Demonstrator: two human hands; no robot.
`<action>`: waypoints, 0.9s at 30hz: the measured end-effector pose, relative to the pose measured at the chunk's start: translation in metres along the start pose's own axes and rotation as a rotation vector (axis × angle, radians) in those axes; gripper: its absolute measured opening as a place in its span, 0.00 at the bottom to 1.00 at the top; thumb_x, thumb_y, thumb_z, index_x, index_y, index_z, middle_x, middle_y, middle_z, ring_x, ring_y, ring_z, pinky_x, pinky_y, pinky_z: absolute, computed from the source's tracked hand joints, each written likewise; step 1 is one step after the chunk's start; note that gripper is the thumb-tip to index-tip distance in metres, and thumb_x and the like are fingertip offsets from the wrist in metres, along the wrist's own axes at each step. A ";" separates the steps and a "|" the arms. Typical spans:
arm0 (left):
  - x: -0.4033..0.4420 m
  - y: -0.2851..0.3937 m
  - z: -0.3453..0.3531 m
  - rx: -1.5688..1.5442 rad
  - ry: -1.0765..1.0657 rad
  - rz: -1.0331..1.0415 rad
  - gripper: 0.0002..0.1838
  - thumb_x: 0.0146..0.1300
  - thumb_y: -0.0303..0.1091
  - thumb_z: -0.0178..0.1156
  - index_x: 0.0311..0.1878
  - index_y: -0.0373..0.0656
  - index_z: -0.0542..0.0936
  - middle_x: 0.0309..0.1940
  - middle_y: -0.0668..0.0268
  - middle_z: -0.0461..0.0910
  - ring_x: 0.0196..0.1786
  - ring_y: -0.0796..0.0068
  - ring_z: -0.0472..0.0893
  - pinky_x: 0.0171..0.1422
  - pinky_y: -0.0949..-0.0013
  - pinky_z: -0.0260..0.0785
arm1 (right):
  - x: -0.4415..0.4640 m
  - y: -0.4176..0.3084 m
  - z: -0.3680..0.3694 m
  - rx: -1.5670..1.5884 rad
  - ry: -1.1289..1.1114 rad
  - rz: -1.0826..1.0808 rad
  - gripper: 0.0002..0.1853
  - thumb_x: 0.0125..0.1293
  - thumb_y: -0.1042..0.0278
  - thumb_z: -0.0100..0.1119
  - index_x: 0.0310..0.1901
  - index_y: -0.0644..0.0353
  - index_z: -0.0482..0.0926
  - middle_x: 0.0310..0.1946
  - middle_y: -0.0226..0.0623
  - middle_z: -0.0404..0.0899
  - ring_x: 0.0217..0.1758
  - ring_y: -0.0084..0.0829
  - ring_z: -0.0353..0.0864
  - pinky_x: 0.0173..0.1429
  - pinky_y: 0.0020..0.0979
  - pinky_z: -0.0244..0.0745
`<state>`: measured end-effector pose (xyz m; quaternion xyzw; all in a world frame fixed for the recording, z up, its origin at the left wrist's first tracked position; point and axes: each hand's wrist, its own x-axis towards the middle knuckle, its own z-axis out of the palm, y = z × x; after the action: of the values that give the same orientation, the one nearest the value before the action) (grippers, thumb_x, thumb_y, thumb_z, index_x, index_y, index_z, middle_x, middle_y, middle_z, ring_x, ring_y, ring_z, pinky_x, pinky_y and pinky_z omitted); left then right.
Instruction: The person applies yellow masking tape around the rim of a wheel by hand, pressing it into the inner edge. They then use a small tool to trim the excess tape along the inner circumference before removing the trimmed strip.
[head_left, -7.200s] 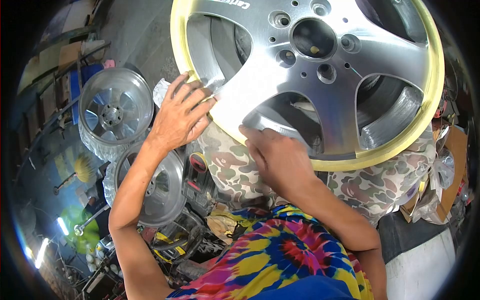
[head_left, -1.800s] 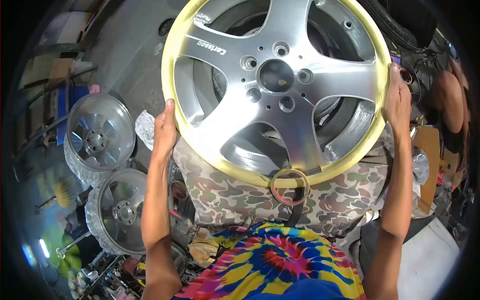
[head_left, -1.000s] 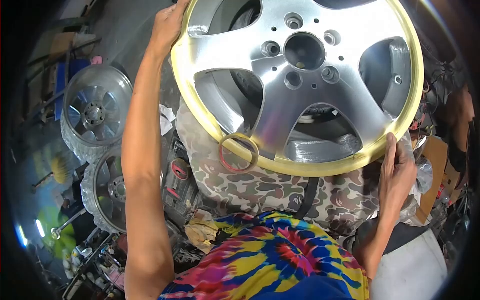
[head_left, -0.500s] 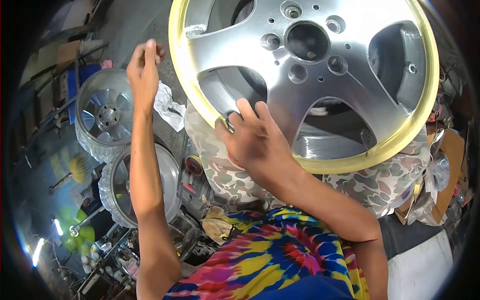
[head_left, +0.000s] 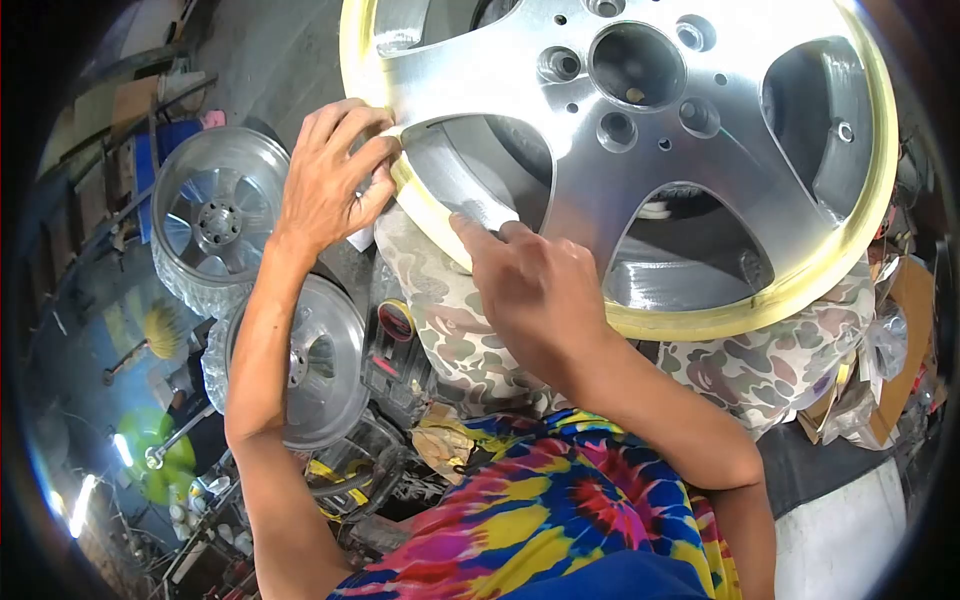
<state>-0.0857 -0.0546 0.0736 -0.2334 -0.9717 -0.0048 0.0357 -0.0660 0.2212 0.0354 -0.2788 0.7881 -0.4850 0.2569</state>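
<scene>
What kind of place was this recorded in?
Probably a wheel-refinishing workshop: a bare metal wheel edged with yellow tape is under the person's hands, and two more wheels sit at the left of the view.

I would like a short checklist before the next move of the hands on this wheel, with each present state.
1. Left hand at the yellow band: ok, fingers bent at the wheel's edge.
2. Right hand at the band: ok, index fingertip extended to it.
3. Anything inside the right hand: cannot tell, palm hidden.
4. Band complete around the wheel: cannot tell, top edge out of view.
5. Centre hole uncovered: ok.
</scene>
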 end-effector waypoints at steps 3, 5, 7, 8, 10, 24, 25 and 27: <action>0.001 -0.005 -0.002 0.010 -0.062 0.055 0.12 0.55 0.24 0.66 0.44 0.40 0.86 0.54 0.61 0.85 0.62 0.53 0.82 0.67 0.49 0.74 | -0.004 -0.001 -0.010 0.124 0.028 0.068 0.23 0.79 0.67 0.52 0.71 0.54 0.82 0.34 0.54 0.86 0.37 0.57 0.89 0.44 0.56 0.83; 0.000 -0.007 -0.002 0.018 -0.093 0.083 0.13 0.55 0.24 0.66 0.45 0.39 0.86 0.54 0.60 0.85 0.63 0.53 0.82 0.68 0.49 0.74 | -0.005 0.001 -0.015 0.026 -0.022 -0.002 0.25 0.78 0.68 0.52 0.73 0.59 0.81 0.32 0.56 0.87 0.37 0.56 0.90 0.43 0.55 0.83; 0.001 -0.007 -0.004 0.010 -0.101 0.089 0.12 0.54 0.24 0.66 0.44 0.39 0.85 0.54 0.60 0.85 0.63 0.53 0.82 0.69 0.49 0.74 | -0.005 0.001 -0.024 -0.053 -0.060 -0.011 0.25 0.78 0.69 0.51 0.73 0.63 0.80 0.32 0.57 0.87 0.37 0.55 0.90 0.43 0.55 0.83; 0.001 -0.007 -0.004 0.001 -0.106 0.095 0.12 0.54 0.23 0.66 0.44 0.39 0.85 0.54 0.60 0.85 0.64 0.53 0.82 0.70 0.48 0.74 | -0.005 0.000 -0.027 -0.135 -0.099 -0.021 0.25 0.78 0.70 0.50 0.72 0.68 0.79 0.32 0.58 0.87 0.36 0.55 0.90 0.42 0.54 0.84; 0.000 -0.007 -0.005 -0.007 -0.104 0.094 0.12 0.54 0.23 0.66 0.44 0.39 0.85 0.54 0.60 0.85 0.65 0.53 0.82 0.72 0.48 0.74 | -0.002 -0.003 -0.031 -0.116 -0.134 0.000 0.25 0.78 0.72 0.49 0.71 0.72 0.79 0.32 0.58 0.88 0.36 0.55 0.91 0.42 0.54 0.84; -0.012 0.011 -0.004 -0.060 -0.211 0.069 0.14 0.57 0.27 0.64 0.48 0.44 0.88 0.54 0.62 0.85 0.71 0.56 0.81 0.85 0.41 0.68 | 0.005 -0.001 -0.008 -0.130 -0.249 -0.002 0.26 0.77 0.75 0.48 0.72 0.81 0.74 0.31 0.58 0.88 0.39 0.56 0.92 0.44 0.54 0.85; -0.008 0.006 -0.006 -0.032 -0.189 0.082 0.14 0.58 0.28 0.64 0.48 0.44 0.88 0.55 0.64 0.84 0.70 0.57 0.81 0.85 0.41 0.67 | 0.005 -0.002 -0.008 -0.131 -0.253 0.004 0.27 0.77 0.75 0.48 0.72 0.81 0.74 0.31 0.58 0.88 0.39 0.56 0.92 0.44 0.54 0.85; -0.005 0.000 -0.009 -0.004 -0.170 0.096 0.13 0.59 0.29 0.65 0.48 0.45 0.89 0.55 0.65 0.84 0.69 0.58 0.81 0.86 0.41 0.66 | 0.005 -0.003 -0.009 -0.132 -0.259 0.010 0.27 0.76 0.76 0.48 0.73 0.80 0.74 0.31 0.57 0.88 0.39 0.56 0.92 0.44 0.54 0.85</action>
<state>-0.0807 -0.0570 0.0826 -0.2793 -0.9589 0.0148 -0.0470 -0.0753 0.2219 0.0411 -0.3515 0.7798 -0.3910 0.3399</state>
